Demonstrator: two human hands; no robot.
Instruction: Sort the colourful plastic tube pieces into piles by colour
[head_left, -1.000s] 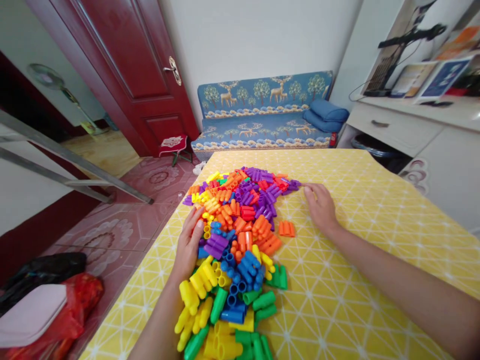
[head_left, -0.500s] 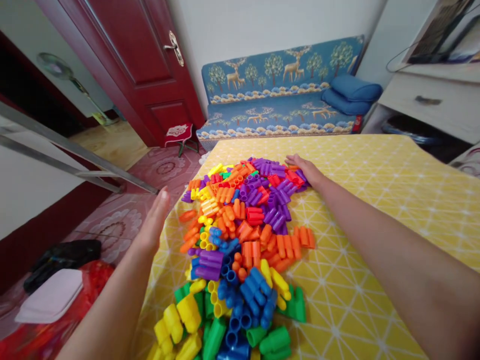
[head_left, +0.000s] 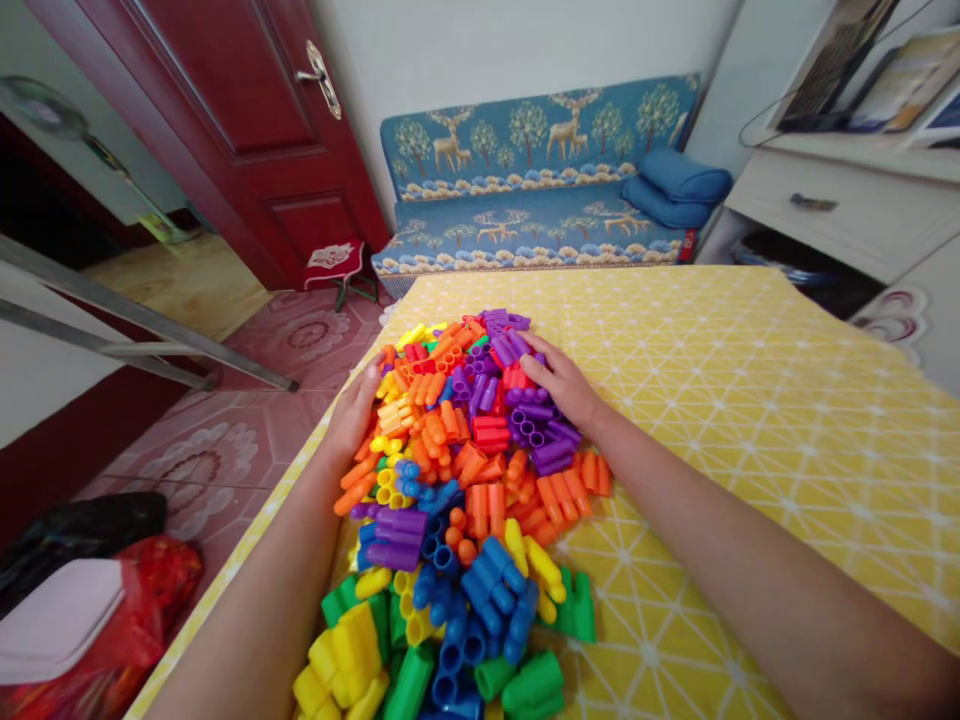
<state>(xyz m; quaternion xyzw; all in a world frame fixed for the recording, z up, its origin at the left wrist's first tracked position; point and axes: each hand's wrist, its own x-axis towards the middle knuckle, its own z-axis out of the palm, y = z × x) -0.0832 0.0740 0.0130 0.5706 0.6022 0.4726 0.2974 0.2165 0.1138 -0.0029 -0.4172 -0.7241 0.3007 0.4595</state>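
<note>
A long heap of colored plastic tube pieces (head_left: 487, 497) lies on the yellow patterned tablecloth (head_left: 720, 400). Purple, red and orange pieces make up its far part; blue, yellow and green ones lie nearer. My left hand (head_left: 355, 412) rests against the heap's left side, beside orange pieces, its fingers partly hidden. On the right side my right hand (head_left: 559, 378) is open, fingers spread, touching purple and red pieces at the far end. Neither hand grips a piece.
Beyond the table stand a blue sofa (head_left: 517, 225) with deer patterns and a small red stool (head_left: 335, 262). A metal frame (head_left: 150, 325) and a red plastic bag (head_left: 154, 590) are to the left. A white cabinet (head_left: 847, 210) is at the right.
Both hands have moved inward to the heap, my left hand to its left side and my right hand from its outer right edge. Purple pieces at the right have shifted inward. The view has shifted slightly.
</note>
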